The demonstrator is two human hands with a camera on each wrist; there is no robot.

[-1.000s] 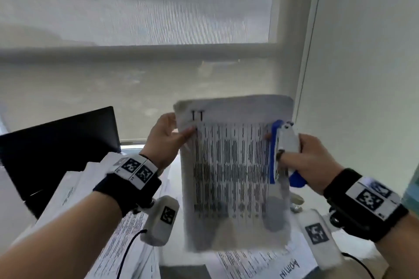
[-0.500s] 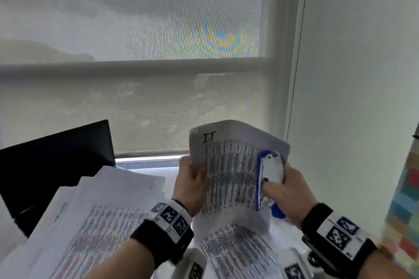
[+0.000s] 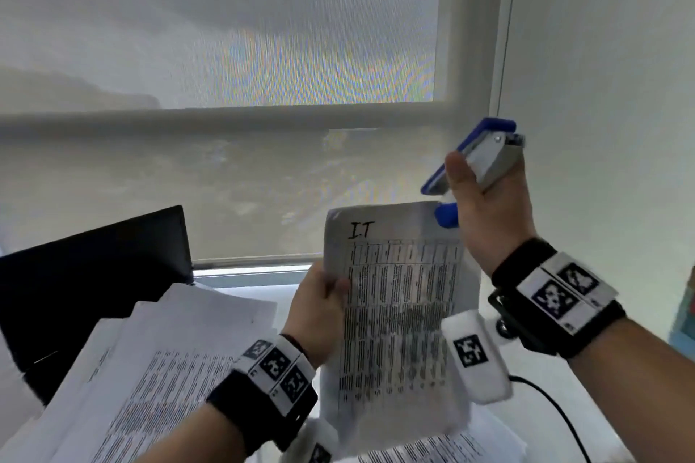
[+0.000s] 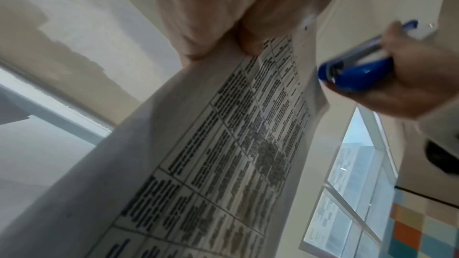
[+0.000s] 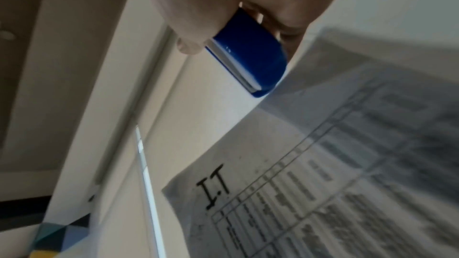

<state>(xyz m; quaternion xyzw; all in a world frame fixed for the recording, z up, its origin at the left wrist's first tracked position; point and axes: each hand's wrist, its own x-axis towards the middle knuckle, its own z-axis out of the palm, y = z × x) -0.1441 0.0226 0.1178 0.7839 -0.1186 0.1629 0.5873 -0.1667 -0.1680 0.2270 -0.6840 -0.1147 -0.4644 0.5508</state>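
A printed sheaf of paper (image 3: 398, 312) marked "I.T" at its top stands upright in front of me. My left hand (image 3: 319, 308) pinches its left edge, thumb on the front; the same sheaf (image 4: 223, 154) and hand (image 4: 223, 17) fill the left wrist view. My right hand (image 3: 489, 207) grips a blue and white stapler (image 3: 477, 162) raised at the sheaf's top right corner, with the stapler's blue nose (image 3: 445, 216) at that corner. In the right wrist view the stapler (image 5: 248, 56) sits just above the paper's (image 5: 323, 164) edge.
Loose printed pages (image 3: 158, 368) are piled on the desk at the lower left, in front of a dark laptop screen (image 3: 86, 267). More pages (image 3: 432, 451) lie below the sheaf. A window with a mesh blind (image 3: 225, 49) is ahead, a white wall (image 3: 601, 86) to the right.
My right hand has lifted the stapler off the page's right side up to its top right corner. The sheaf is straightened upright, and my left hand has shifted lower on its left edge.
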